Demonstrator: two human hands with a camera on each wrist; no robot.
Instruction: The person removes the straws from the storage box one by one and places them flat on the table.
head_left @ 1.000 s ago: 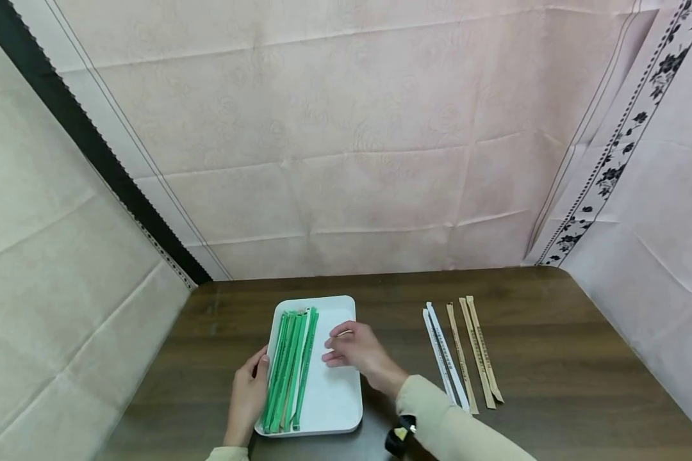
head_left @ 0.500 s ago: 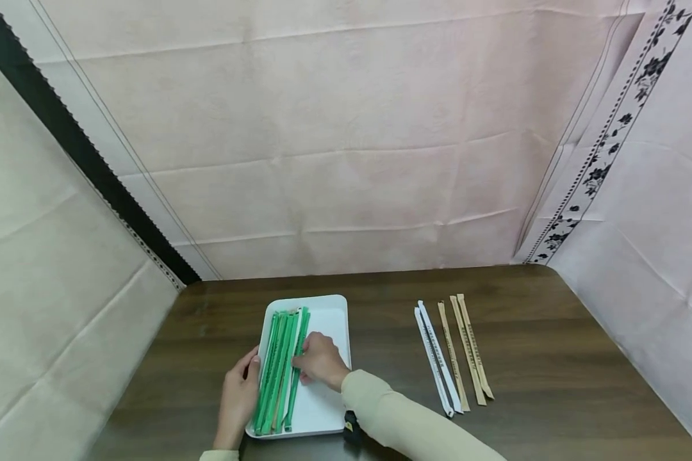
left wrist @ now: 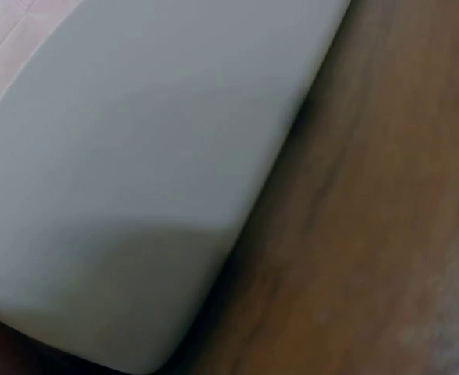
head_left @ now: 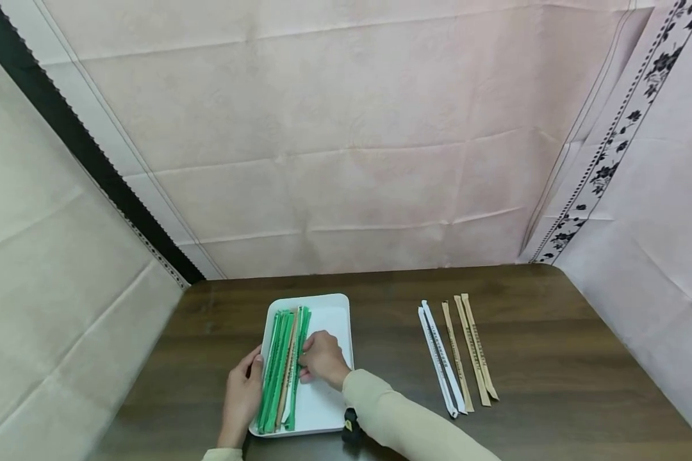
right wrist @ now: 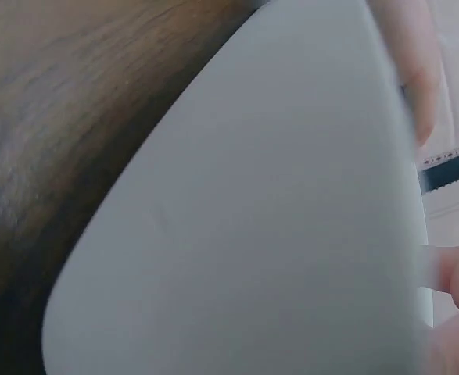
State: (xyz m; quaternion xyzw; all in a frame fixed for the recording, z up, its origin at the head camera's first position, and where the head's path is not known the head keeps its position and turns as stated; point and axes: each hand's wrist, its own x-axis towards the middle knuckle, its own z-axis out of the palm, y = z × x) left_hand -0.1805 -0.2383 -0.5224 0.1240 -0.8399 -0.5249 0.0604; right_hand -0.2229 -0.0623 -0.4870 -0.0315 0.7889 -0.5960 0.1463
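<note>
A white tray [head_left: 329, 410] stands on the table, seen in the head view. Several slim, long green-wrapped sticks [head_left: 271, 378] lie lengthwise along its left side, a brown one [head_left: 284, 378] showing among them. My left hand [head_left: 242, 397] grips the tray's left rim with thumb and fingers. Over the tray, my right hand [head_left: 324, 360] pinches the rightmost green-wrapped stick [head_left: 291, 403] near its middle; its fingertips are partly hidden. White tray wall fills much of the left wrist view, and in the right wrist view fingers [right wrist: 456, 273] show at the tray's edge.
To the right on the wooden table [head_left: 392, 333] lie two white paper-wrapped sticks [head_left: 438, 358] and several brown paper-wrapped sticks [head_left: 473, 352], roughly side by side. Pale cloth walls [head_left: 346, 160] enclose the table at the back and both sides.
My right hand has moved left from over the bare part of the tray to the green-wrapped sticks and taken hold of one. A brown stick now shows among them. My left hand stays on the rim.
</note>
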